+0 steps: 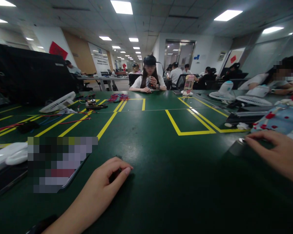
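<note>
My left hand [112, 175] rests on the green tabletop [146, 198], its fingers curled and the thumb tip against the index finger. Nothing shows in that pinch. At the right, my right hand [275, 151] has its thumb and index fingertips together at the upper edge of a small grey cylinder [237, 148]. The cylinder looks slightly blurred, and its exact kind is not clear. My other right fingers are mostly hidden behind the hand.
Left of my left hand lies a phone with a blurred-out screen [63, 165], beside a white device [9, 156]. Wires [118, 97], white fans [222, 92], a black metal piece [244, 117] and a pink bottle [188, 85] stand farther off. Across the table sits a person [148, 76].
</note>
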### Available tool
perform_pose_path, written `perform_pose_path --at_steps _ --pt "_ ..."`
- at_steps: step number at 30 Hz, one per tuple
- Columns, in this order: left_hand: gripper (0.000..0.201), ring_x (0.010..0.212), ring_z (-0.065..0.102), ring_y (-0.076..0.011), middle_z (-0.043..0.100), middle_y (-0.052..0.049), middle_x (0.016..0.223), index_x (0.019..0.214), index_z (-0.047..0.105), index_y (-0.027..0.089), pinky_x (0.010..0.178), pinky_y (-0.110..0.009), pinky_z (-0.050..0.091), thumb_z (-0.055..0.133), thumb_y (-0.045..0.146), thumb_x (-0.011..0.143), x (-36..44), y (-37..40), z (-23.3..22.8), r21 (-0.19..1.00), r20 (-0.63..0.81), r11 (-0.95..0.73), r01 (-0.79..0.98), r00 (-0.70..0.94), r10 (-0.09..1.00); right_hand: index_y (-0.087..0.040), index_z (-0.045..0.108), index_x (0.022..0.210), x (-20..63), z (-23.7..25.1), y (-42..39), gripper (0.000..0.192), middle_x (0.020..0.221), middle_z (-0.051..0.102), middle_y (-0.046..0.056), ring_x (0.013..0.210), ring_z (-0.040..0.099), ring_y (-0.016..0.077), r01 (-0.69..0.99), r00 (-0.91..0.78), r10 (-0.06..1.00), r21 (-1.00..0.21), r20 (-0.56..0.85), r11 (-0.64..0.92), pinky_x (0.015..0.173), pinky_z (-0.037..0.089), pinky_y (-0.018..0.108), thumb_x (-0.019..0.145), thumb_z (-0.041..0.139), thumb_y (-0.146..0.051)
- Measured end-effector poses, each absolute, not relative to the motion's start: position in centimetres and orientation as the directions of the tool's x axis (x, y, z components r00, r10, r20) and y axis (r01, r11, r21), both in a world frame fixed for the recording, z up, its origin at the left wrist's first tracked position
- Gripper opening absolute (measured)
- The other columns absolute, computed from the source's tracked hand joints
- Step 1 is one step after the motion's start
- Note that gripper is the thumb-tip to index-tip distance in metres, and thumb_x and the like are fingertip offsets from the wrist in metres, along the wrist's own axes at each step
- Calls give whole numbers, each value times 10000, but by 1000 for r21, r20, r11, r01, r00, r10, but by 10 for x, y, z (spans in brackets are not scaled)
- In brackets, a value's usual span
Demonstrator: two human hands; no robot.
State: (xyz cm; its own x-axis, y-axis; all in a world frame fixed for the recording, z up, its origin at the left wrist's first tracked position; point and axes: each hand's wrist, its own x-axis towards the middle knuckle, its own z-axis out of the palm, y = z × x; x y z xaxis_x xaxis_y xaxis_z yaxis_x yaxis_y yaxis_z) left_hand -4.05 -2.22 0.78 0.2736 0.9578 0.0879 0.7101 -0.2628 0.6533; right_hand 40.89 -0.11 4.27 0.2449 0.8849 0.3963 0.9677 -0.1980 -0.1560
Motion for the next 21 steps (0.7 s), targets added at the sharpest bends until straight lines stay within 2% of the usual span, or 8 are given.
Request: perform_pose_path --at_steps 2,5,9,12,16,21 --pt "242 869 603 -203 642 -13 919 900 667 251 769 -308 476 447 351 924 -41 -22 6 655 85 -264 708 279 957 -227 635 977 414 45 -5 444 959 653 69 797 613 171 925 355 903 -231 240 -302 714 422 325 822 414 -579" --pt "233 864 602 -200 637 -10 927 912 661 254 771 -309 473 449 351 925 -42 -22 3 660 94 -272 701 282 955 -239 647 992 413 46 -7 479 911 670 59 687 619 149 873 431 890 -321 150 -368 664 431 309 781 454 -624" --pt "228 880 601 -198 639 -6 923 904 662 258 777 -303 472 452 345 925 -43 -22 2 673 96 -270 688 281 955 -217 663 981 412 43 -4 492 860 676 85 614 609 155 875 434 866 -343 247 -341 602 434 308 769 481 -623" --pt "226 875 602 -197 638 -7 920 897 663 260 775 -302 473 456 347 923 -44 -23 3 673 98 -271 688 280 955 -200 671 967 411 41 -3 478 865 678 91 638 615 163 887 409 856 -357 315 -292 594 436 302 764 506 -600" --pt "220 876 605 -197 642 -8 924 895 665 260 777 -301 476 462 343 920 -44 -23 2 671 108 -278 687 280 954 -192 682 969 405 44 -3 475 870 675 92 685 618 159 881 381 891 -391 248 -267 615 434 299 776 496 -584" --pt "219 874 605 -196 645 -7 918 891 667 258 770 -298 480 464 335 920 -44 -23 2 667 108 -286 688 291 951 -204 679 1004 408 47 -2 462 902 668 95 720 609 181 821 498 848 -414 182 -393 608 424 318 774 505 -565"
